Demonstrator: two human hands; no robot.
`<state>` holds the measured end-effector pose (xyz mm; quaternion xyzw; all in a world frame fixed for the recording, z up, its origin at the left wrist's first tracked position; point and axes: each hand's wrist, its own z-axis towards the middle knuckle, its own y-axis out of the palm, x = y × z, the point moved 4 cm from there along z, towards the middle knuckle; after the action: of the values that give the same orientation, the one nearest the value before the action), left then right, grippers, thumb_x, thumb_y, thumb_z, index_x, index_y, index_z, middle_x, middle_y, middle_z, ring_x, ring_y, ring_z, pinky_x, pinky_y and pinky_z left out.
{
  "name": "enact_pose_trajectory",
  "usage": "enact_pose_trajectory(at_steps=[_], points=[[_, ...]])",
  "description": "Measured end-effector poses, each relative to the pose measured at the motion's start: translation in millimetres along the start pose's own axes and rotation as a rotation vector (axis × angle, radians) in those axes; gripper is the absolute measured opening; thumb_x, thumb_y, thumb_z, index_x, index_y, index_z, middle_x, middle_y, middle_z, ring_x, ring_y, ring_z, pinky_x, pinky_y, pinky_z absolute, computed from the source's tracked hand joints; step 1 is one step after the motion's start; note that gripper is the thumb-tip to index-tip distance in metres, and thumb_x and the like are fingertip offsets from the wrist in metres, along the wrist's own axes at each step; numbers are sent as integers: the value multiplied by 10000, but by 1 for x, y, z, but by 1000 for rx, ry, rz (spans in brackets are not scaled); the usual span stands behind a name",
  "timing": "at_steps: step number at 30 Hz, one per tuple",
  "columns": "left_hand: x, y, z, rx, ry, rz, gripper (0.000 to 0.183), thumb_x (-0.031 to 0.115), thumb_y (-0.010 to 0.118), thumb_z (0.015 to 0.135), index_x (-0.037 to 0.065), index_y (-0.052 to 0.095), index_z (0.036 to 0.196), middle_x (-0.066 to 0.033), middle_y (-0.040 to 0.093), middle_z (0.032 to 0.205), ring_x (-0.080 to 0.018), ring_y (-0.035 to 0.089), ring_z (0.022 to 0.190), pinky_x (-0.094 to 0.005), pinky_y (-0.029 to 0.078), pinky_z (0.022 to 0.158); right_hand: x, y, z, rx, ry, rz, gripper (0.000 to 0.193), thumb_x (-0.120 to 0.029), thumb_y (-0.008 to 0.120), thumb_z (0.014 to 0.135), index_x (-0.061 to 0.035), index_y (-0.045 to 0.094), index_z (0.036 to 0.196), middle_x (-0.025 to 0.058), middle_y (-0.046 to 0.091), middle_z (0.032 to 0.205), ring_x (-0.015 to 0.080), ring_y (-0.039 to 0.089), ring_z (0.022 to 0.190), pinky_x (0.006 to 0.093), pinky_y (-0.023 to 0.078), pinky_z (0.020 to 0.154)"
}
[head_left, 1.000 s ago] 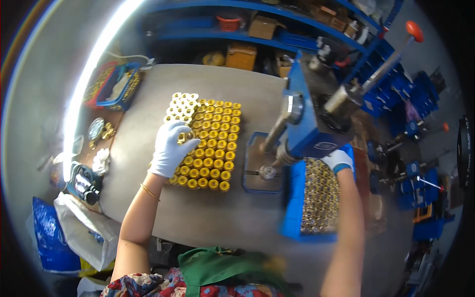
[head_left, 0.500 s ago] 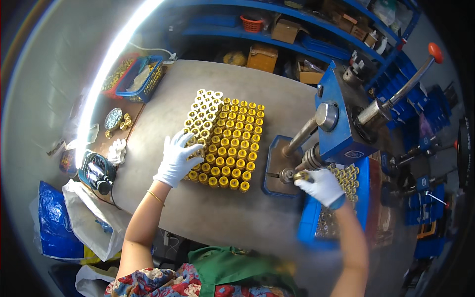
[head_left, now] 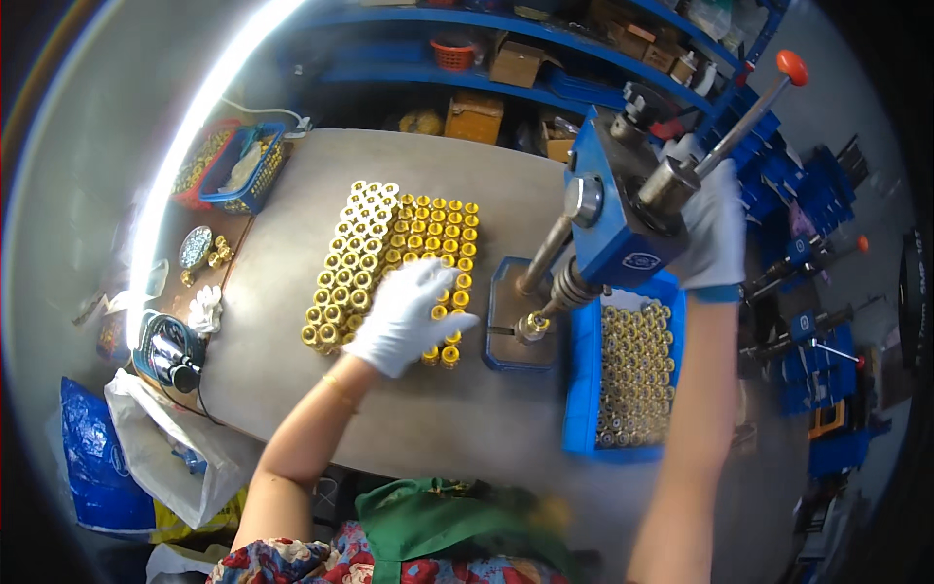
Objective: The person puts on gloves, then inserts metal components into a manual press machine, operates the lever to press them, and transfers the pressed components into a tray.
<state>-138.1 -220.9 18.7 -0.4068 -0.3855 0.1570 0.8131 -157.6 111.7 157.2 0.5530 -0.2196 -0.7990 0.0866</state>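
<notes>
My left hand (head_left: 409, 316), in a white glove, hovers over the right block of brass fittings (head_left: 423, 234) with its thumb spread from its fingers; nothing shows in it. Left of that hand stands a closely packed block of brass fittings (head_left: 345, 263) with open tops. A single brass fitting (head_left: 532, 326) sits on the base of a blue hand press (head_left: 623, 195), beneath its ram. My right hand (head_left: 715, 229), gloved and motion-blurred, is raised beside the press head, close to the lever (head_left: 739, 122). The press partly covers its fingers, so its grip cannot be made out.
A blue tray (head_left: 574, 399) with rows of fittings stands right of the press base. Blue and red baskets (head_left: 263, 180) sit at the far left of the grey table (head_left: 467, 419). Blue shelves (head_left: 389, 73) with boxes line the back. White and blue bags lie at the left.
My right hand has gone from the press base up to the lever's side, leaving a brass fitting under the ram. My left hand has shifted right across the fittings. The view has turned slightly.
</notes>
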Motion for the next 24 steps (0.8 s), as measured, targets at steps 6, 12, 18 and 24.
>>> enact_pose_trajectory(at_steps=[6, 12, 18, 24], points=[[37, 109, 41, -106, -7, -206, 486, 351, 767, 771, 40, 640, 1121, -151, 647, 1071, -363, 609, 1015, -433, 493, 895, -129, 52, -82, -866, -173, 203, 551, -559, 458, 928, -47, 622, 1049, 41, 583, 863, 167, 509, 700, 439, 410, 862], [25, 119, 38, -35, 6, -265, 352, 327, 761, 777, 61, 707, 1002, -132, 673, 945, -348, 627, 938, -429, 500, 861, -59, 12, -201, -275, 54, -1176, 823, -475, 473, 926, 85, 269, 1494, 223, 374, 1512, 307, 340, 1425, 400, 208, 1178], [36, 124, 43, -41, 41, -245, 329, 300, 770, 774, 61, 709, 991, -135, 673, 924, -337, 634, 915, -425, 506, 833, 16, -28, -199, 12, 316, -1010, 736, -151, 647, 875, 91, 292, 1472, 238, 377, 1498, 303, 355, 1404, 340, 247, 1157], [34, 106, 34, 32, -41, -289, 370, 311, 771, 772, 42, 678, 1007, -148, 663, 929, -337, 642, 878, -415, 515, 799, -53, 3, -181, -376, 344, -908, 819, -238, 570, 944, 55, 90, 1540, 236, 158, 1595, 263, 114, 1501, 348, 86, 1207]])
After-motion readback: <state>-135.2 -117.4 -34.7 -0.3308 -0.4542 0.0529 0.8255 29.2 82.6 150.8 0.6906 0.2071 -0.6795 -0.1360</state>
